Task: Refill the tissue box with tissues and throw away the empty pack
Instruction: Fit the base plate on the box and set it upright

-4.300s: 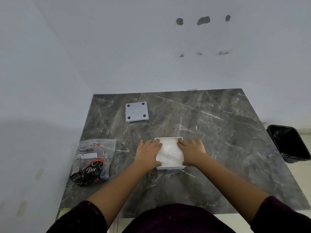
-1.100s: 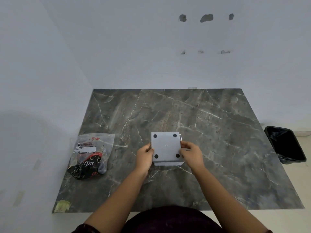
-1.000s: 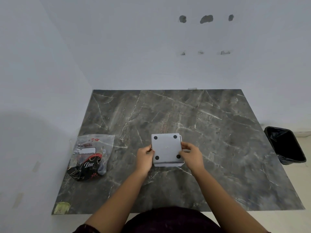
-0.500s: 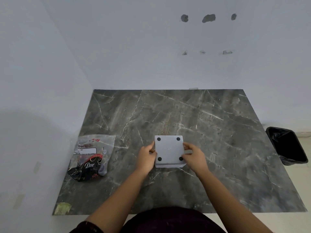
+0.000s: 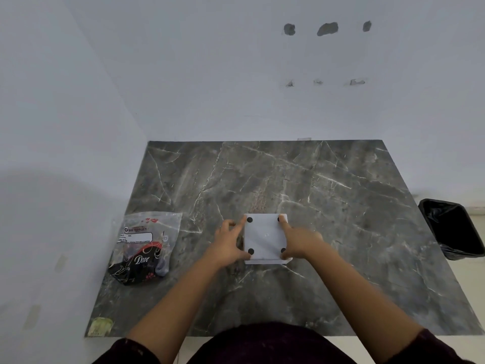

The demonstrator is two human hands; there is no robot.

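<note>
A white square tissue box (image 5: 264, 239) lies bottom up on the dark marble table (image 5: 341, 206), its base panel with black round feet on top. My left hand (image 5: 228, 245) presses the panel's left edge, index finger at the far left corner and thumb at the near left foot. My right hand (image 5: 299, 241) presses the right edge the same way. The tissues inside are hidden. The flattened clear and black tissue pack (image 5: 144, 246) lies near the table's left edge, apart from both hands.
A black bin (image 5: 452, 228) lined with a dark bag stands on the floor past the table's right edge. White walls close the table at the back and left. A small yellowish patch (image 5: 99, 326) marks the near left corner.
The base panel came from the far left of the table onto the open box. Over the last second my fingers spread along its edges and it settled square on the box.
</note>
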